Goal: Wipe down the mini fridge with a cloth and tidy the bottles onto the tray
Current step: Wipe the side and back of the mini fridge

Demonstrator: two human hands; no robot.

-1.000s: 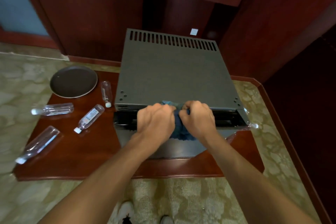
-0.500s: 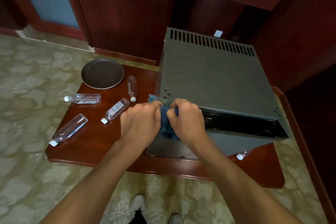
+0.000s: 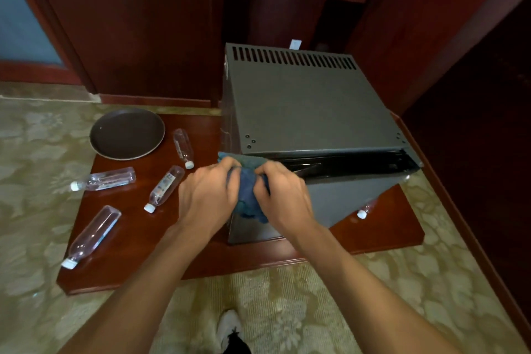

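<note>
Four clear bottles lie scattered on the tabletop (image 3: 120, 261) left of the fridge, next to one round dark tray (image 3: 127, 133). Both hands, left hand (image 3: 207, 195) and right hand (image 3: 284, 195), have fingers curled, gripping one blue cloth (image 3: 247, 195) at the mini fridge (image 3: 310, 112) front-left corner. A fifth bottle (image 3: 365, 210) pokes out on the right.

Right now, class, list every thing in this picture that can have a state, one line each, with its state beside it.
Mini fridge: upright on the wooden platform.
Blue cloth: bunched, gripped by both hands at the fridge's front left corner.
Left hand: gripping the cloth.
Right hand: gripping the cloth.
Round tray: flat, bare.
Four bottles: capped, lying on the platform, off the tray.
Fifth bottle: capped, lying, partly hidden by the fridge.
</note>
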